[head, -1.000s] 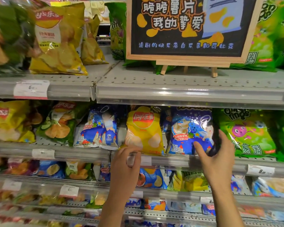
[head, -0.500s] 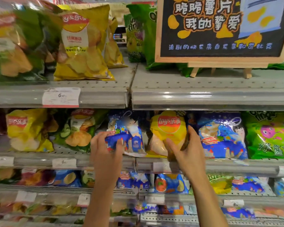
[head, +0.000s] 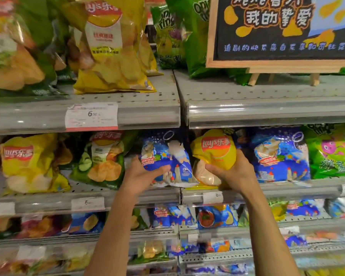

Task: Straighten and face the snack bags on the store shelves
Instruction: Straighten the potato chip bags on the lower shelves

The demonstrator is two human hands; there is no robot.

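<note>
Left hand: the left hand (head: 142, 173) grips the lower left part of a blue foil snack bag with cartoon castle art (head: 167, 162), thumb across its front.
Right hand: the right hand (head: 232, 172) grips a yellow Lay's crisp bag with a red logo (head: 214, 150), fingers curled round its lower right side and squeezing the foil.
Held bags: both stand on the grey perforated metal middle shelf (head: 84, 191), touching side by side at the joint between two shelf sections.
Neighbours: a second blue castle-print bag (head: 279, 154) stands just right of the yellow one; a green cucumber-flavour crisp bag (head: 102, 160) leans left of the blue one.
Upper shelf: a wooden-framed black chalkboard sign (head: 283, 30) stands on small legs.
</note>
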